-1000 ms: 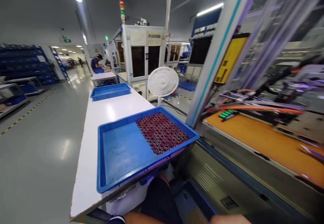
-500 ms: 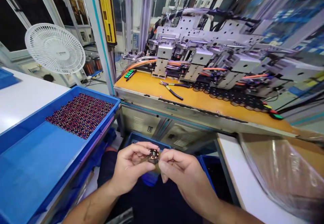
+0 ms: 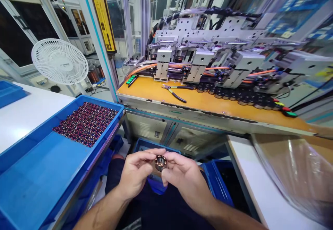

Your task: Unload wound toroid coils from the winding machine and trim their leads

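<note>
A small motor stator (image 3: 160,162), ring-shaped with copper windings about its open middle, is held above my lap. My left hand (image 3: 136,172) is closed, its fingertips at the stator's left side. From the other side my right hand (image 3: 183,174) pinches it between thumb and fingers. The stator's opening faces up towards me; the fingers cover parts of its outer wall. Beneath the hands, a blue bin (image 3: 156,145) shows in part.
To the left is a long blue tray (image 3: 39,185) with many small dark red and blue pieces (image 3: 85,123). Pliers (image 3: 174,93) and a row of black cylindrical parts (image 3: 234,96) lie on the orange bench (image 3: 145,91) before a machine (image 3: 203,54). Clear plastic (image 3: 296,174) covers the right side.
My right hand has moved from the stator's edge to a grip along its right side. The stator has turned so its opening shows more. The camera view has shifted slightly.
</note>
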A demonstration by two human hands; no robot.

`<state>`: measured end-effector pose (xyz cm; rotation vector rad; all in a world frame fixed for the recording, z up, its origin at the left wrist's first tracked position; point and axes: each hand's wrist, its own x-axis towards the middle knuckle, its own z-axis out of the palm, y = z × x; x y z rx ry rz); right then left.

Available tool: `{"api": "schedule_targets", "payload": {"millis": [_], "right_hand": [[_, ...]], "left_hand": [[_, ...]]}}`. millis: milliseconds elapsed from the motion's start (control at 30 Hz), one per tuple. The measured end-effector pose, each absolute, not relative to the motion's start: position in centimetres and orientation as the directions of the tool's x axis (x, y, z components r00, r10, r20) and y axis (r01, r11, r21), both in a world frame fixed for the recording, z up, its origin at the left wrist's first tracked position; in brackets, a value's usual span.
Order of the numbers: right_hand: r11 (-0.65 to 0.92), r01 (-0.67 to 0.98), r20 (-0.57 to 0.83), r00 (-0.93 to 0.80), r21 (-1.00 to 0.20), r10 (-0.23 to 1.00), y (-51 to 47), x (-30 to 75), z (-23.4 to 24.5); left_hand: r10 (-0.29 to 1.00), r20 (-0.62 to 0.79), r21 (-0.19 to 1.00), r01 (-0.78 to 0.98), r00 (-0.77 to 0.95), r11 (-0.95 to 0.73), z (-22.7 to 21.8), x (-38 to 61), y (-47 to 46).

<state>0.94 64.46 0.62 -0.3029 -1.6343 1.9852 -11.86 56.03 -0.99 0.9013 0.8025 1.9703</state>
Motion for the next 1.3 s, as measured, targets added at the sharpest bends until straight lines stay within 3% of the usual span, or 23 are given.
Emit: {"api": "schedule_targets", "payload": {"millis": [67,100,167,200,300,467,533,667,733,867,1000,1100,1200,1300], "right_hand": [[0.254,-0.340,0.422,-0.669,-0.906,0.611,64.8,0.9,0.5],[0.491,-0.319,0.579,-0.562,-0.811,0.591,65.1,0.9,0.4],[0.854,-0.148,0.825,-0.382,-0.499,0.416,65.9,1.0,0.3],[0.937,-0.049,0.888,-0.340,-0.347,0.311,66.3,1.0,0.1],[0.994,0.064,0.934,-0.339,-0.092,0.109,67.3,1.3,-0.6],[0.993,-0.037,0.921,-0.370,0.115,-0.120,67.6,1.9,-1.3],[0.996,-0.063,0.914,-0.397,0.062,-0.082,67.2,2.1,-1.0],[0.908,-0.198,0.821,-0.526,-0.370,0.220,66.4,2.4,0.5],[0.807,-0.289,0.768,-0.574,-0.515,0.284,66.1,2.4,1.2],[0.726,-0.362,0.751,-0.581,-0.584,0.314,66.0,2.6,1.8],[0.688,-0.332,0.716,-0.576,-0.645,0.394,65.8,2.5,1.9],[0.671,-0.321,0.704,-0.564,-0.668,0.432,65.5,2.5,2.0],[0.651,-0.297,0.676,-0.573,-0.699,0.463,65.5,2.9,1.7],[0.621,-0.213,0.599,-0.609,-0.755,0.520,66.7,4.5,1.4]], "left_hand": [[0.829,0.195,0.814,-0.385,-0.524,-0.435,-1.2,-12.0,56.3],[0.778,0.156,0.849,-0.320,-0.608,-0.420,-1.4,-12.0,56.2],[0.639,0.217,0.922,-0.061,-0.738,-0.383,-1.5,-12.0,55.8],[0.596,0.315,0.927,0.105,-0.739,-0.360,-1.5,-11.9,55.5],[0.616,0.589,0.799,0.492,-0.523,-0.346,-0.5,-11.3,54.6],[0.638,0.683,0.670,0.655,-0.357,-0.350,1.9,-10.6,54.7],[0.660,0.672,0.666,0.665,-0.337,-0.339,2.3,-10.7,54.8],[0.705,0.652,0.657,0.673,-0.280,-0.341,2.5,-11.3,54.7],[0.718,0.649,0.652,0.670,-0.251,-0.355,2.4,-11.5,54.6],[0.757,0.603,0.720,0.581,-0.253,-0.380,2.2,-11.6,54.5],[0.859,0.371,0.928,0.178,-0.354,-0.328,1.6,-11.6,54.5],[0.894,0.265,0.954,-0.036,-0.361,-0.298,1.2,-11.6,54.6],[0.888,0.279,0.950,-0.031,-0.366,-0.311,1.3,-11.5,54.8],[0.861,0.347,0.937,0.093,-0.372,-0.337,1.9,-11.8,54.8]]}}
